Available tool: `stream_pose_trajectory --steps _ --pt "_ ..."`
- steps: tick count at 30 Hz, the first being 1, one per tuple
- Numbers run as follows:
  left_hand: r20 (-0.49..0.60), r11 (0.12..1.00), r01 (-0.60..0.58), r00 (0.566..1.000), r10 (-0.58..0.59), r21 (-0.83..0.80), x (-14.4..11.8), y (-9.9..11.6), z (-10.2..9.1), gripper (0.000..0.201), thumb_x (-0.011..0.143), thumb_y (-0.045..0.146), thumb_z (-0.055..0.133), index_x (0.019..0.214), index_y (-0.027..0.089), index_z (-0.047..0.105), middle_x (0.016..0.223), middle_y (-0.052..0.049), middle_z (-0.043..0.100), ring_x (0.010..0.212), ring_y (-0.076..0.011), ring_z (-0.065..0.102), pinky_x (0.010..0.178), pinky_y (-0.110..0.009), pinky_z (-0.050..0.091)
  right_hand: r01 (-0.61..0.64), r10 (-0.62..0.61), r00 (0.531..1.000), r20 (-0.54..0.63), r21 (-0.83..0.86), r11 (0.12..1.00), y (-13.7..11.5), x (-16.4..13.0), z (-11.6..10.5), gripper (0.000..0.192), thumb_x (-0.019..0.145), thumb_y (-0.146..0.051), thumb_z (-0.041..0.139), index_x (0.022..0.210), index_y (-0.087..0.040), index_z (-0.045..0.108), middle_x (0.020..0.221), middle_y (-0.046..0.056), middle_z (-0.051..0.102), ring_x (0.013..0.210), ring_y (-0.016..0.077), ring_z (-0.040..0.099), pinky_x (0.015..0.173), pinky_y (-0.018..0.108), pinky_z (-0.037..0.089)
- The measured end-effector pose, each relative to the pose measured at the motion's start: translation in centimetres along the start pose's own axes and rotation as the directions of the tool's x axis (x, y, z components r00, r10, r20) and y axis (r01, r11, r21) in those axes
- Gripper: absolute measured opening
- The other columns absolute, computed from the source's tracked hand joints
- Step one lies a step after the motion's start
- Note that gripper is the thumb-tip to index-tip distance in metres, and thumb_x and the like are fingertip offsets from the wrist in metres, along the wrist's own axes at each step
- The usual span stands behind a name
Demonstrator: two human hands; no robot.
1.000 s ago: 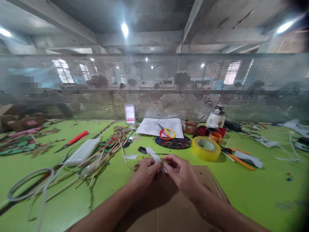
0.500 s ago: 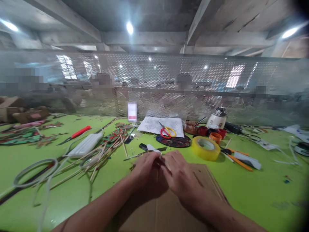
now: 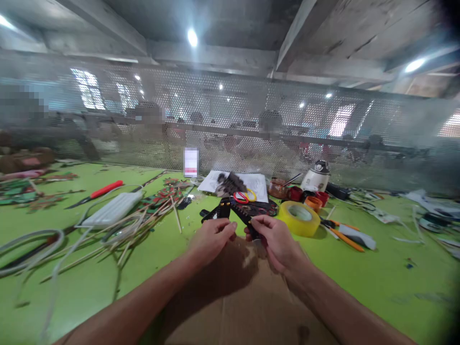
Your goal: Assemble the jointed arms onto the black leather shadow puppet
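A flat black cut-out figure (image 3: 224, 208) with strip-like limbs, gold dots and a grey-black ragged top stands up between my hands. My right hand (image 3: 278, 242) pinches one of its dark strips between thumb and fingertips. The fingers of my left hand (image 3: 212, 239) are closed together at the figure's lower left; its grip is partly hidden. Below both hands lies a sheet of brown cardboard (image 3: 251, 306). Behind the figure are red-and-yellow scissors (image 3: 244, 195), a dark paint palette (image 3: 268, 208) and white drawing sheets (image 3: 257, 184).
On the right are a yellow tape roll (image 3: 299, 218), an orange-handled tool (image 3: 347, 235), paint pots (image 3: 312, 203) and a white bottle (image 3: 315, 178). To the left lie thin sticks (image 3: 93, 261), a white power strip (image 3: 114, 210) and a red-handled blade (image 3: 106, 190). A perforated screen (image 3: 230, 129) stands behind.
My hands were close together over the cardboard, hiding what they worked on. Now they are farther apart, and the black figure is raised between them. The view has shifted slightly.
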State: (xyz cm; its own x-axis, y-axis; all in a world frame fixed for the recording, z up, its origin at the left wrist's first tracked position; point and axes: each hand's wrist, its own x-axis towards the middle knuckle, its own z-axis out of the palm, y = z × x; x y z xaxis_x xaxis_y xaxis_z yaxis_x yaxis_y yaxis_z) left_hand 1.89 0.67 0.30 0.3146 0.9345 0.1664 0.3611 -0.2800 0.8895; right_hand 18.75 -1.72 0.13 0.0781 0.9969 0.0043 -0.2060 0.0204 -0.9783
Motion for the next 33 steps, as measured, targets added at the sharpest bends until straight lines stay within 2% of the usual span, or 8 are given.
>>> stream_pose_trajectory --steps 3,8,10,14,20,23,28,33 --pt "-0.125 0.998 0.061 0.99 -0.059 0.009 0.5 -0.4 -0.4 0.047 0.079 0.052 0.051 0.048 0.017 0.055 0.047 -0.001 0.051 0.047 -0.0129 0.044 0.05 -0.026 0.031 -0.081 0.077 0.997 0.031 0.179 0.981 -0.4 0.1 -0.2 0.037 0.053 -0.038 0.083 0.073 -0.015 0.061 0.064 0.004 0.07 0.052 0.0139 0.061 0.057 0.027 0.048" --pt "-0.416 0.976 0.077 0.895 -0.158 -0.206 1.2 -0.4 -1.9 0.028 0.069 0.035 0.057 0.049 0.019 0.046 0.045 0.004 0.041 0.046 -0.0099 0.038 0.047 -0.024 0.027 -0.114 0.095 0.991 0.095 0.222 0.968 -0.8 -0.5 -0.1 0.036 0.052 -0.034 0.086 0.071 -0.015 0.062 0.064 0.005 0.071 0.051 0.0141 0.062 0.058 0.028 0.051" --pt "-0.357 0.955 0.072 0.917 -0.177 -0.288 1.4 -0.4 -2.3 0.019 0.067 0.034 0.058 0.06 0.017 0.056 0.058 0.001 0.054 0.057 -0.0122 0.05 0.053 -0.023 0.035 -0.127 0.101 0.986 0.129 0.208 0.97 -0.6 -0.4 -0.1 0.035 0.053 -0.034 0.085 0.071 -0.015 0.062 0.064 0.005 0.071 0.051 0.0139 0.062 0.057 0.027 0.051" --pt "-0.017 0.788 0.247 0.951 -0.309 -0.564 1.6 -0.8 -2.3 0.034 0.068 0.041 0.062 0.088 0.013 0.064 0.085 -0.007 0.066 0.08 -0.0192 0.061 0.066 -0.028 0.046 -0.133 0.106 0.981 0.164 0.164 0.977 0.2 0.2 -0.5 0.036 0.056 -0.036 0.085 0.074 -0.014 0.063 0.067 0.007 0.072 0.053 0.0141 0.063 0.058 0.027 0.051" --pt "-0.251 0.803 0.217 0.877 -0.41 -0.555 2.3 -2.1 -2.4 0.016 0.073 0.029 0.065 0.071 0.016 0.056 0.069 0.0 0.058 0.069 -0.0132 0.055 0.06 -0.023 0.043 -0.093 0.059 0.984 0.169 0.199 0.976 0.2 1.0 -1.2 0.042 0.055 -0.038 0.087 0.081 -0.015 0.064 0.07 0.006 0.073 0.058 0.0153 0.066 0.066 0.029 0.053" --pt "-0.143 0.764 0.264 0.896 -0.42 -0.589 2.3 -1.9 -2.6 0.022 0.079 0.034 0.061 0.07 0.015 0.057 0.067 -0.003 0.06 0.062 -0.0145 0.056 0.063 -0.028 0.048 -0.049 0.009 0.985 0.173 0.23 0.972 -0.4 1.0 -1.3 0.043 0.056 -0.04 0.087 0.083 -0.016 0.063 0.073 0.006 0.074 0.062 0.0157 0.067 0.068 0.029 0.052" --pt "0.294 0.58 0.385 0.923 -0.248 -0.718 1.8 -1.3 -2.4 0.031 0.078 0.04 0.067 0.082 0.01 0.067 0.076 -0.01 0.067 0.065 -0.0161 0.062 0.066 -0.028 0.05 -0.037 -0.021 0.973 0.228 0.246 0.969 -0.9 0.9 -1.4 0.04 0.061 -0.04 0.084 0.086 -0.017 0.062 0.074 0.005 0.074 0.062 0.0139 0.066 0.07 0.028 0.051" --pt "0.204 0.709 0.255 0.966 -0.159 -0.658 1.6 -1.4 -2.5 0.032 0.063 0.025 0.082 0.09 0.012 0.069 0.074 -0.004 0.067 0.057 -0.0103 0.057 0.056 -0.022 0.045 -0.045 0.01 0.972 0.234 0.148 0.988 -0.8 0.9 -1.9 0.039 0.063 -0.042 0.083 0.086 -0.017 0.063 0.07 0.004 0.073 0.062 0.0145 0.066 0.068 0.027 0.05"
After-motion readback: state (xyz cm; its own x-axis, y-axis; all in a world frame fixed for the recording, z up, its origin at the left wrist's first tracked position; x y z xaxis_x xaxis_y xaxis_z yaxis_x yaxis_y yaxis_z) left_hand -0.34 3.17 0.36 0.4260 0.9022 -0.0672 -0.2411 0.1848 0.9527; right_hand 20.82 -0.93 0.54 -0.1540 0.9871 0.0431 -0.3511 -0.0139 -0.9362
